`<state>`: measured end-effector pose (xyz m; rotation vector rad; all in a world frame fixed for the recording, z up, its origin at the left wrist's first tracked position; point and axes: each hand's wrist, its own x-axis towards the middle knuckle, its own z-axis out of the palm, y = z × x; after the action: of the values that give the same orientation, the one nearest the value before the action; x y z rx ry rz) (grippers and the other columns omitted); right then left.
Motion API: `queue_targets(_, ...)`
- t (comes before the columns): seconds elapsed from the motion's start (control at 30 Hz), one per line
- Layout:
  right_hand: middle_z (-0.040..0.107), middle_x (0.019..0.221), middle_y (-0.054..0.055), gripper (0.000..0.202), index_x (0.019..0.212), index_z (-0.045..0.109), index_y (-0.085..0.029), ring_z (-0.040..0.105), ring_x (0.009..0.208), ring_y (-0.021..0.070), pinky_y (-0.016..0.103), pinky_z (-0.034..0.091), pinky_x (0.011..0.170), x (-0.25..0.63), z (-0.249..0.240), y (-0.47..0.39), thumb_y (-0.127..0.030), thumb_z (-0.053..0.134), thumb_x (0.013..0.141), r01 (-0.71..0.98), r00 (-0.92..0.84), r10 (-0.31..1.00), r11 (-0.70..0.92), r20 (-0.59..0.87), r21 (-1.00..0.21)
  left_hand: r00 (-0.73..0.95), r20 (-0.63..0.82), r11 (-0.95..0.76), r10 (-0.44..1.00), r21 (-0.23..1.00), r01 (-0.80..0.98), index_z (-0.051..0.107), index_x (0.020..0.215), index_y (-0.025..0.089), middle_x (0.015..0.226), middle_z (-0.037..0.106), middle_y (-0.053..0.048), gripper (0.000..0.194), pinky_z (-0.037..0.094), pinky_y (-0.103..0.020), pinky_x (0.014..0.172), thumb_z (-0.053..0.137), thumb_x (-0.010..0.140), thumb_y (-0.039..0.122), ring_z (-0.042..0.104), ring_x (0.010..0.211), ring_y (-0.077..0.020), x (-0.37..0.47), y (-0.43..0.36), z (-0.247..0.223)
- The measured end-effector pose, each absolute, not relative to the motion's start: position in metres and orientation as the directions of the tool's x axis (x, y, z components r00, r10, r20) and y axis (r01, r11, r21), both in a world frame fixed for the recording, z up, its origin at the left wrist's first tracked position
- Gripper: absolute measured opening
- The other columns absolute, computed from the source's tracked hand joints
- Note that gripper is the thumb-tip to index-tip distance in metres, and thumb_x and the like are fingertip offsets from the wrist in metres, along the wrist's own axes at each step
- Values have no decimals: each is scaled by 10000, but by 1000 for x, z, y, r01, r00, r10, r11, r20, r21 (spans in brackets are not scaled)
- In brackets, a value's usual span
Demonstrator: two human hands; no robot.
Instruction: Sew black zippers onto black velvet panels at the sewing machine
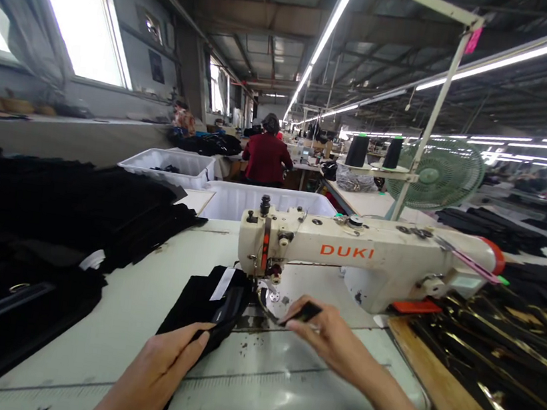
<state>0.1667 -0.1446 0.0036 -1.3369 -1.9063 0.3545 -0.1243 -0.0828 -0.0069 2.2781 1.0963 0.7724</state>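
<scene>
The left hand's [165, 355] fingers pinch black fabric [187, 301] at the DUKI sewing machine's [308, 246] left end, apparently steadying it; the right hand's [332, 334] close on a dark strip [308, 312], seemingly guiding it.

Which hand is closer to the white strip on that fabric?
Left: the left hand holds the fabric just in front of the white strip; the right hand is farther, to its right.

Brightly lit from the left by blown-out windows [84, 12] and from above by long, glaring tube lights [335, 18]; dim among the roof beams [258, 15]. Glossy with soft reflections on the pale worktop [136, 328]. Clearest around the sewing machine [348, 252], stretched and smeared toward both side edges.
</scene>
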Motion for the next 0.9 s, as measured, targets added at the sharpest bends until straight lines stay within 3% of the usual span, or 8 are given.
queue_targets(0.07,677,909,12,193,921,695,-212,631,808,167,267,508,696,133,-16,-158,-289,540,1006,778,-337,794,537,506,-326,570,397,-692,720,478,541,663,1209,237,1109,742,3,331,558,-238,879,417,1017,348,708,1002,-177,-129,-86,-18)
queue_targets(0.13,643,824,16,171,937,669,-190,592,722,176,286,466,611,103,-45,-169,-206,513,1004,849,-383,717,521,582,-84,657,516,-829,550,241,505,598,1299,205,1250,688,-23,347,503,-257,989,452,986,237,651,1141,-175,-131,-91,-27)
queue_targets(0.23,586,696,3,242,922,656,-166,543,619,171,299,407,541,78,-84,-182,-113,436,1006,894,-315,631,448,709,-1,782,559,-920,276,-82,384,524,1368,122,1355,617,-67,508,350,-333,1136,448,870,60,507,1314,-193,-126,-101,-40)
queue_targets(0.33,611,706,20,261,982,658,-139,552,631,169,300,411,562,74,-99,-193,-87,403,1009,906,-254,600,421,759,-29,839,532,-928,115,-244,282,563,1315,85,1307,652,-77,549,280,-348,1173,419,794,-8,484,1333,-188,-117,-109,-60)
queue_targets(0.57,643,723,34,214,1005,649,-134,588,614,165,287,442,555,72,-91,-202,-87,441,991,914,-216,619,400,755,-66,790,593,-912,157,-220,347,452,1426,51,1418,552,-134,596,425,-335,1102,360,843,-29,425,1375,-239,-109,-115,-109)
queue_targets(0.73,641,681,23,243,934,659,-144,570,568,154,287,432,514,64,-93,-200,-42,440,966,925,-189,588,375,786,-58,779,607,-921,156,-197,337,413,1453,47,1383,582,-143,600,457,-326,1075,355,862,-37,453,1355,-245,-106,-118,-102)
queue_targets(0.9,657,702,35,270,936,671,-128,562,563,160,300,424,490,63,-91,-199,-41,417,971,924,-194,587,379,786,-55,804,576,-926,147,-207,317,492,1394,66,1340,621,-125,557,440,-309,1083,388,854,-22,475,1341,-222,-107,-116,-93)
